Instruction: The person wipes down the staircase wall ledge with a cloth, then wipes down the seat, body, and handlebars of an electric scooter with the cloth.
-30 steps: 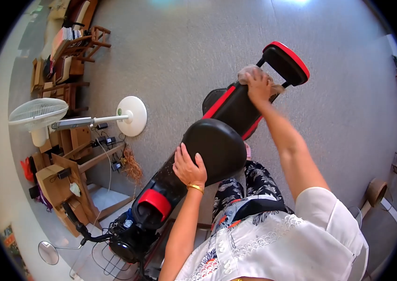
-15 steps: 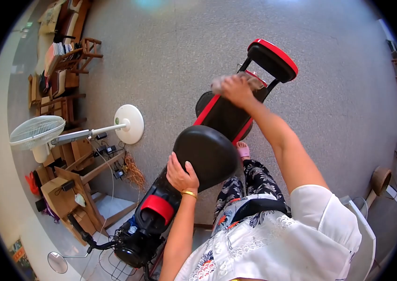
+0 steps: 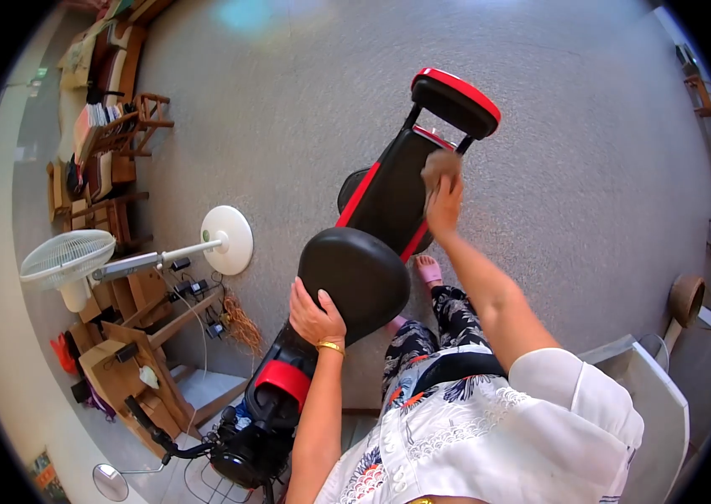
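A black and red electric scooter stands before me, with a wide black front seat (image 3: 354, 281) and a long red-edged rear seat (image 3: 397, 185). My left hand (image 3: 316, 315) lies on the front edge of the front seat, fingers stretched and thumb apart. In my right hand (image 3: 446, 206) is a greyish-brown cloth (image 3: 441, 168), held against the right side of the rear seat near its back end. Behind that seat rises a padded backrest (image 3: 456, 102) with a red rim. Handlebars (image 3: 162, 437) and a round mirror (image 3: 109, 481) show at the lower left.
A white standing fan (image 3: 67, 259) leans over at the left, its round base (image 3: 227, 240) near the scooter. Cables, cardboard boxes (image 3: 112, 374) and wooden furniture (image 3: 150, 118) line the left side. A pale panel (image 3: 649, 395) stands at my right.
My right hand has moved the cloth from across the rear seat's back end to its right edge. My left hand stays on the front seat. The whole view has shifted slightly.
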`<action>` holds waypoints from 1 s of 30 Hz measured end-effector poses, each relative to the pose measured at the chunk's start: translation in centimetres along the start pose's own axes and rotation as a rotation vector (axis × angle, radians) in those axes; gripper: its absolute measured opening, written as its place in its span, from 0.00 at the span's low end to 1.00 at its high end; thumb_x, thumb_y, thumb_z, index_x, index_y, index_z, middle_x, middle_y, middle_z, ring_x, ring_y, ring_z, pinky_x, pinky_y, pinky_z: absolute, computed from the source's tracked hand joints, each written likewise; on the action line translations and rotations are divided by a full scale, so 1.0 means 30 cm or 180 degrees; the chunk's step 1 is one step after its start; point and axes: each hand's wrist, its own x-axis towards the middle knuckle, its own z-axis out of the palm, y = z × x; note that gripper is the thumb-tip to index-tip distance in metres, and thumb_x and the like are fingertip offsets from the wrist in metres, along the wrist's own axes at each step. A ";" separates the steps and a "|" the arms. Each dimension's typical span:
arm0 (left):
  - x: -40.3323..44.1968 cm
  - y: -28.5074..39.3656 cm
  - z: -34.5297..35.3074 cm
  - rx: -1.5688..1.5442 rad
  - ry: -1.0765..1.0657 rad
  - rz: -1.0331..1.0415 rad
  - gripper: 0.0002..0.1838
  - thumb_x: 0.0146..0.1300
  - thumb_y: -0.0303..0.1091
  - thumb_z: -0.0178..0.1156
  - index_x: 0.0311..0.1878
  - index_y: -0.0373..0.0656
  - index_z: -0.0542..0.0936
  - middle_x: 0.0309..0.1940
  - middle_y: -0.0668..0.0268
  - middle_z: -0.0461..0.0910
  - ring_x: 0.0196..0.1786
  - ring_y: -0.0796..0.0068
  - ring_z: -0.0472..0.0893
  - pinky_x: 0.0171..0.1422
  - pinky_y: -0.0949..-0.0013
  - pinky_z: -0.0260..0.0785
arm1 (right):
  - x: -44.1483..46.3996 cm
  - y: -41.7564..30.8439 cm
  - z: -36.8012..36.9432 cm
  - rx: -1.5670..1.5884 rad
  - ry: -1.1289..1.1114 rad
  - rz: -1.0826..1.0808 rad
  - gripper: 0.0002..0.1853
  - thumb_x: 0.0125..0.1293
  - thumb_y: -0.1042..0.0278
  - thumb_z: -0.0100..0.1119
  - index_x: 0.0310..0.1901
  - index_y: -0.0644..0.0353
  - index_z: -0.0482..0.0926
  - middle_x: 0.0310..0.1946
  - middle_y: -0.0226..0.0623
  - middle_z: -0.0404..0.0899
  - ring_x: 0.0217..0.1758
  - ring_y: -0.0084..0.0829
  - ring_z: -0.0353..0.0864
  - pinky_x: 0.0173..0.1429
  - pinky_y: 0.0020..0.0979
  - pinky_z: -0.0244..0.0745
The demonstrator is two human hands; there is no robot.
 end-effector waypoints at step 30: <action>0.000 -0.014 0.005 -0.0012 0.0023 0.0046 0.26 0.62 0.47 0.41 0.58 0.40 0.65 0.53 0.53 0.69 0.55 0.54 0.68 0.57 0.56 0.58 | 0.150 -0.030 -0.084 -0.1005 -0.1227 -0.2145 0.14 0.53 0.71 0.48 0.43 0.47 0.73 0.45 0.37 0.67 0.47 0.40 0.69 0.33 0.31 0.77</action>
